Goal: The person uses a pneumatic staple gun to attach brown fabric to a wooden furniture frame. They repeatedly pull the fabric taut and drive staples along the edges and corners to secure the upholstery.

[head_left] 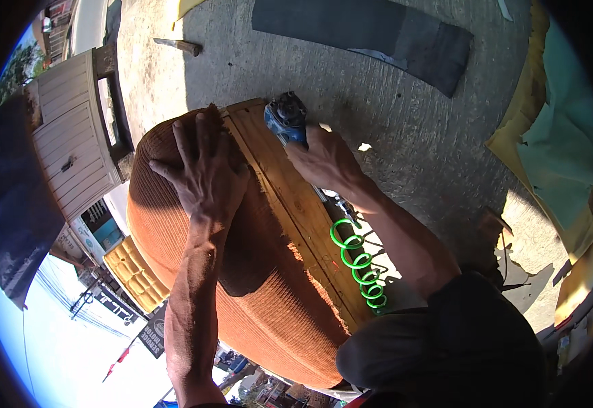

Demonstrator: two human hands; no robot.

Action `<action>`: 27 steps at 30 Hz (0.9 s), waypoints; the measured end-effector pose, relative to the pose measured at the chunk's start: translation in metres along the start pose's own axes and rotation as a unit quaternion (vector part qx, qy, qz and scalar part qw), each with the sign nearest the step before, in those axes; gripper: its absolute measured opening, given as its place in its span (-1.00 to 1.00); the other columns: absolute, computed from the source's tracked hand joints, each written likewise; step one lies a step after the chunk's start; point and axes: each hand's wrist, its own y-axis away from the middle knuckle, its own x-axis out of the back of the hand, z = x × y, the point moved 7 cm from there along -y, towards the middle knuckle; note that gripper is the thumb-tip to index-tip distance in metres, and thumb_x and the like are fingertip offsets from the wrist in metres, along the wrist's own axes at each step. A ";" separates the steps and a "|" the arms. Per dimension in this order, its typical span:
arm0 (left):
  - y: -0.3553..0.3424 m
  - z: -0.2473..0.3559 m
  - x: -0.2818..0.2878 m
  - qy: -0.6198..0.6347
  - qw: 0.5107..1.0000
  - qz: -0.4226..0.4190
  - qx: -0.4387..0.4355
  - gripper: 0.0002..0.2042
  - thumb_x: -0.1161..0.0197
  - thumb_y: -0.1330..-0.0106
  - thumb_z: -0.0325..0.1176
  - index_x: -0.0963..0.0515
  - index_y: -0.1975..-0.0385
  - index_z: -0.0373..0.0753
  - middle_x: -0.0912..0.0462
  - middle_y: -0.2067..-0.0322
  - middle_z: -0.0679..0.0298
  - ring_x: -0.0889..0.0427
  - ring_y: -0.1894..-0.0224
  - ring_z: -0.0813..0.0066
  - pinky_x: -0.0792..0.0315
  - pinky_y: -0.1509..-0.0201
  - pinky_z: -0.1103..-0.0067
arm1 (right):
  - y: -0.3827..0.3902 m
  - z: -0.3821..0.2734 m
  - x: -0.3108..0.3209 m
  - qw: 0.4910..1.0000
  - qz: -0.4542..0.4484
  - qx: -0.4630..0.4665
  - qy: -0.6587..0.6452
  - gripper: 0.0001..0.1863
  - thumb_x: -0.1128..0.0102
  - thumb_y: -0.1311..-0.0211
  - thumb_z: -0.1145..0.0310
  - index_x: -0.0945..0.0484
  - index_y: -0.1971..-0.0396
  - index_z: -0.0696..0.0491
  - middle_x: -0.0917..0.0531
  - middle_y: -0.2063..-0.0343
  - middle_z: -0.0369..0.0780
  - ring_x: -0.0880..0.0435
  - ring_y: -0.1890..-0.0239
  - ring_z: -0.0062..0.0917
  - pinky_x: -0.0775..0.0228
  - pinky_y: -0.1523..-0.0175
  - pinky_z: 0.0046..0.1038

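Left hand (208,170) spread wide on rust-orange ribbed fabric cover (276,313), gripping nothing. Right hand (323,160) wrapped round blue-and-black handheld tool (287,117) near bare wooden board (296,204)'s far end. Cover lies left of board, frayed edge along it. I'd pull fabric taut, set tool square. Bright-green coiled hose (355,260) alongside; dark-grey flat strip (378,34) on concrete floor (419,143) beyond.

Along the wooden rail's (295,198) right edge, your right hand (323,158) and the blue pneumatic tool (286,120) block the upper end; the green coiled hose (357,266) crowds the lower end. Left of the rail, the corduroy cushion (276,326) bulges. You can pass over the concrete floor (412,143) towards the dark strip (371,34).
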 end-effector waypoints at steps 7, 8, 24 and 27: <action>-0.009 0.005 0.001 0.009 0.999 0.045 0.001 -0.49 -0.11 -0.35 0.00 -0.48 -0.29 0.06 -0.11 -0.52 0.32 0.04 -0.57 0.03 0.17 -0.25 -0.59 | -0.029 0.002 -0.028 0.944 -0.043 0.043 -0.324 -0.84 -0.16 -0.10 0.32 -0.46 0.55 0.07 -0.42 0.73 -0.35 -0.41 0.74 -0.63 -0.25 0.65 -0.46; -0.009 0.005 -0.001 0.007 0.999 0.044 -0.005 -0.47 -0.18 -0.29 0.00 -0.49 -0.28 0.07 -0.11 -0.51 0.30 0.07 -0.58 0.00 0.16 -0.24 -0.59 | -0.034 0.007 -0.038 0.943 -0.071 0.011 -0.326 -0.86 -0.17 -0.08 0.33 -0.47 0.52 0.06 -0.44 0.70 -0.34 -0.45 0.68 -0.61 -0.32 0.57 -0.41; -0.013 -0.004 0.000 -0.002 1.000 0.024 -0.010 -0.43 -0.28 -0.20 -0.03 -0.50 -0.27 0.08 -0.11 -0.51 0.29 0.06 -0.57 0.01 0.12 -0.25 -0.58 | -0.047 0.021 -0.050 0.973 -0.046 0.059 -0.220 -0.66 -0.22 -0.02 0.13 -0.54 0.57 0.16 -0.55 0.71 -0.14 -0.55 0.64 -0.41 -0.43 0.42 -0.25; -0.020 -0.001 0.003 -0.007 0.999 0.037 -0.006 -0.43 -0.26 -0.21 -0.04 -0.49 -0.28 0.05 -0.14 -0.50 0.32 0.02 -0.55 0.01 0.09 -0.24 -0.59 | -0.062 0.020 -0.051 0.957 -0.020 0.073 -0.281 -0.72 -0.22 -0.04 0.22 -0.50 0.59 0.15 -0.52 0.75 -0.19 -0.50 0.74 -0.45 -0.39 0.57 -0.30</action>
